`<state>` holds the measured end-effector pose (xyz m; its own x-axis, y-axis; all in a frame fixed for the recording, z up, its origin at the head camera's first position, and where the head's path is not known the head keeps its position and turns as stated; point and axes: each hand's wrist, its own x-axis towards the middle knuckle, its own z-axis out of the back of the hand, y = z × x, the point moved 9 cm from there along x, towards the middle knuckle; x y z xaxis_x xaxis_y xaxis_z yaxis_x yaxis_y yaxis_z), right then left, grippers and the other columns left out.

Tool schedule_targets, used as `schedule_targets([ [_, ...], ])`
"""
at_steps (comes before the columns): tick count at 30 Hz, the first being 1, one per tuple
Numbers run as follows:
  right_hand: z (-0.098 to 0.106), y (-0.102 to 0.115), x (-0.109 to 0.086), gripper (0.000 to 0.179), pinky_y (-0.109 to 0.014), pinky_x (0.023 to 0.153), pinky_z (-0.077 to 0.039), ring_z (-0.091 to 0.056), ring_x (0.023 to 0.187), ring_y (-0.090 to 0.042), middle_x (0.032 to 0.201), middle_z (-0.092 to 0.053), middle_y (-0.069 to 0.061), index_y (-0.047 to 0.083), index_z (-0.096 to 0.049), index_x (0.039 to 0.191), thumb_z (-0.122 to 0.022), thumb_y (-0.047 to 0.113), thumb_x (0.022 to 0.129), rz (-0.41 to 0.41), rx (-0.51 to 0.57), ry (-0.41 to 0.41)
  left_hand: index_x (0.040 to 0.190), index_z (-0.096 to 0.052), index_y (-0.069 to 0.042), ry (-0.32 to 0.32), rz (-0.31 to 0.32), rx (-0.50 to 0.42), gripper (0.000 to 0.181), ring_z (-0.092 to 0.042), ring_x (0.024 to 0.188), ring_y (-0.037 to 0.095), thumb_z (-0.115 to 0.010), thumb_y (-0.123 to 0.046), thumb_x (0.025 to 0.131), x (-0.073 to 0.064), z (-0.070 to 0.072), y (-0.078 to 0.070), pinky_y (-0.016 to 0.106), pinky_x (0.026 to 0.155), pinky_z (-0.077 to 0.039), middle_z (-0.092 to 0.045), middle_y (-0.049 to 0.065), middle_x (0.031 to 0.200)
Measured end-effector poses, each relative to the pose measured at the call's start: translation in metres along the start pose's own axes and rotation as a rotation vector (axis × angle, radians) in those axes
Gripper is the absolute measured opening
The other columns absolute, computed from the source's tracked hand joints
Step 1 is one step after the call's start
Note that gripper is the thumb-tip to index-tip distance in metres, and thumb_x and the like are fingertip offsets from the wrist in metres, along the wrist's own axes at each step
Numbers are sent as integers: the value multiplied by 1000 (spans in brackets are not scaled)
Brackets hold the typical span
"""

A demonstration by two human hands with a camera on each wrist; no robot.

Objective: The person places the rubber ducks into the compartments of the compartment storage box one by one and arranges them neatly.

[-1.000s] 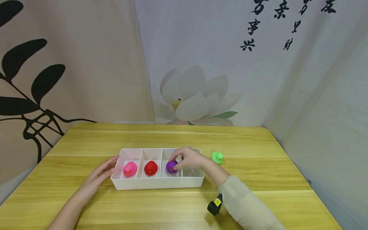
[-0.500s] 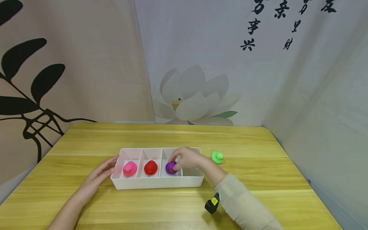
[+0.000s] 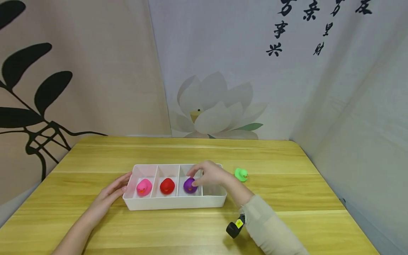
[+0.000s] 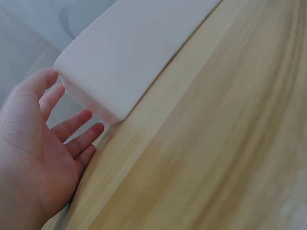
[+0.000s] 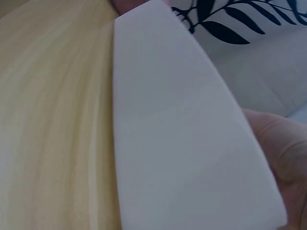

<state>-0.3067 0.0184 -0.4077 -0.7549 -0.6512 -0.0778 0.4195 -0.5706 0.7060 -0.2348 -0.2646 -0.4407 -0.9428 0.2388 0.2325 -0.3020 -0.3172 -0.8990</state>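
A white tray with compartments stands on the table. In the head view, a pink rubber duck, a red rubber duck and a purple rubber duck sit one per compartment, from the left. My right hand is over the purple duck, thumb overlapping its side and index finger raised a little above it. The tray's wall hides its fingertips in the right wrist view. My left hand touches the tray's left end with loosely extended fingers. A green rubber duck lies right of the tray.
The tray's rightmost compartment is partly covered by my right hand. A wooden table bears everything. Printed curtains hang behind it and at its sides. A black camera hangs from my right wrist.
My right hand has lifted slightly and its fingers have loosened around the purple duck, which stays in its compartment. My left hand and the tray keep their places.
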Motion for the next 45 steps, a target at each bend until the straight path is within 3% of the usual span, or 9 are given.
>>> schedule_targets([
  [7, 12, 5, -12, 30, -35, 83, -45, -56, 105, -16, 107, -68, -2, 8, -71, 111, -75, 10, 82, 56, 104, -87, 148, -35, -9, 3, 27, 11, 46, -41, 118, -7, -42, -17, 104, -1, 2, 2, 13, 89, -36, -45, 8, 142],
  [11, 18, 7, -23, 29, -27, 66, -44, -56, 77, -14, 106, -69, -6, 6, -70, 111, -75, 10, 83, 99, 140, -154, 148, -36, -8, -2, 36, 6, 46, -41, 118, -7, -42, -18, 104, -1, 4, 6, 13, 90, -35, -46, 0, 140],
  [15, 25, 8, -38, 27, -23, 53, -37, -43, 58, -11, 104, -69, -5, 5, -71, 109, -75, 10, 83, 127, 129, -231, 147, -36, -7, -3, 23, -1, 45, -42, 118, -7, -42, -17, 103, -2, 3, 4, 12, 90, -34, -46, 6, 141],
  [18, 31, 5, -49, 24, -23, 52, -37, -45, 60, -12, 103, -69, 1, 7, -72, 107, -75, 11, 83, 122, 125, -282, 147, -36, -7, -2, 20, 1, 45, -42, 118, -6, -42, -16, 103, -1, 2, 2, 12, 90, -34, -44, 17, 142],
  [21, 36, 0, -60, 24, -23, 52, -38, -46, 61, -14, 103, -69, -1, 8, -72, 107, -75, 12, 83, 125, 151, -323, 147, -36, -7, -3, 30, -1, 45, -42, 118, -6, -43, -17, 103, -1, 2, 4, 12, 91, -34, -44, 18, 141],
  [26, 45, -12, -80, 25, -22, 50, -35, -44, 60, -14, 104, -68, -11, 5, -71, 108, -75, 11, 84, 124, 218, -385, 148, -36, -9, -2, 50, 0, 46, -42, 118, -6, -43, -19, 103, 0, 2, 7, 13, 91, -34, -45, 14, 141],
  [33, 62, -37, -105, 26, -21, 48, -33, -42, 58, -14, 105, -65, -15, 3, -69, 110, -72, 1, 84, 65, 252, -465, 147, -37, -8, -1, 31, 1, 45, -42, 118, -6, -42, -17, 103, 0, 2, 8, 12, 91, -34, -46, 15, 141],
  [40, 74, -70, -122, 25, -21, 47, -33, -41, 57, -11, 105, -64, -15, 14, -70, 110, -74, 12, 85, 19, 261, -494, 147, -37, -7, 0, 16, -15, 45, -43, 119, -4, -42, -15, 103, 1, 1, 7, 13, 91, -34, -44, 22, 140],
  [45, 82, -85, -130, 27, -23, 46, -34, -40, 56, -13, 97, -62, -19, 11, -69, 113, -73, 16, 86, 15, 269, -516, 148, -36, -7, 4, 14, -11, 45, -43, 119, -3, -42, -15, 103, 0, 1, 5, 13, 91, -34, -43, 23, 140],
])
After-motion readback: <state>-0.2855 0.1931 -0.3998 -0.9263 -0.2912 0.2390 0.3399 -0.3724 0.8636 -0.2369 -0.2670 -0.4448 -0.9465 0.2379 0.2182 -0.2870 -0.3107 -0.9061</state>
